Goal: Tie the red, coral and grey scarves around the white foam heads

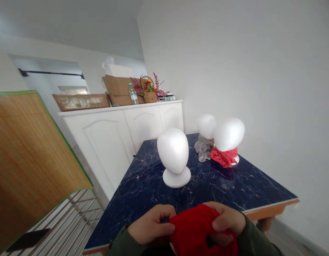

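A bundle of bright red cloth (pixel 193 227) is held low at the front edge of the table. My left hand (pixel 156 224) pinches its left edge between thumb and fingers. On the other side my right hand (pixel 225 220) grips the cloth, with some fingers passing through or behind a fold. Beyond my hands a bare white foam mannequin head (pixel 173 151) stands upright on its round base. Two more heads stand at the back right: one white head (pixel 229 133) with a red scarf (pixel 225 157) around its neck, and another head (pixel 206 125) with a grey scarf (pixel 204 147).
The dark blue marbled table (pixel 145 185) meets the wall at its far right. Behind it runs a white cabinet (pixel 108 135) bearing cardboard boxes (pixel 118 89), a plastic bottle (pixel 133 94) and a flower basket (pixel 150 96). A bamboo mat (pixel 33 160) covers a metal rack (pixel 76 213) on the left.
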`<state>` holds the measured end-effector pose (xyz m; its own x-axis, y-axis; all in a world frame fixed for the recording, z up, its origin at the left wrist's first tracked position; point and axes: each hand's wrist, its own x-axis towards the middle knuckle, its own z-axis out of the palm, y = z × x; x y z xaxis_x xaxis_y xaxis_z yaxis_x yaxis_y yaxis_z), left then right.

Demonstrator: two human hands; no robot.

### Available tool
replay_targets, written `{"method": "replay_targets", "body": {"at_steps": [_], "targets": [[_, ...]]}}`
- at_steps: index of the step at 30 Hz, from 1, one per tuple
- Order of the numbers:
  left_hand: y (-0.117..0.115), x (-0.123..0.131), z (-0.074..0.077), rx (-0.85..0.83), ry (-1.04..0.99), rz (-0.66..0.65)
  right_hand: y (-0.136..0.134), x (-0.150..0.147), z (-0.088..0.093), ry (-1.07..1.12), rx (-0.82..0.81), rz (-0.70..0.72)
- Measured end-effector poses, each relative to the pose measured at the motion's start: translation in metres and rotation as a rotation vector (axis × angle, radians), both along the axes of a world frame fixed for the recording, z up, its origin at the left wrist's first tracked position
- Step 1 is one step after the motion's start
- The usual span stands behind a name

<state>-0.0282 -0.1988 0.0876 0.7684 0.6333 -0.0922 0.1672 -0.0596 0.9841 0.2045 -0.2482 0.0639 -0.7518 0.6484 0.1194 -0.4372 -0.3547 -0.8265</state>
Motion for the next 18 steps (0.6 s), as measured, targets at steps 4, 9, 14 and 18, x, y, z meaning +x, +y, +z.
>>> {"method": "replay_targets", "body": {"at_steps": [4,9,14,18], "targets": [[0.000,-0.019,0.005,-0.253,-0.193,0.119,0.005,0.005,0.004,0.014,-0.066,-0.202],[-0.001,-0.017,0.008,-0.251,-0.178,-0.015,0.019,0.012,0.036,-0.060,-0.051,-0.322],[0.009,-0.027,0.020,0.104,0.187,-0.004,0.029,0.012,0.067,-0.225,0.033,-0.407],[0.022,-0.043,0.029,0.583,0.264,0.249,0.038,0.008,0.079,-0.350,0.043,-0.442]]}}
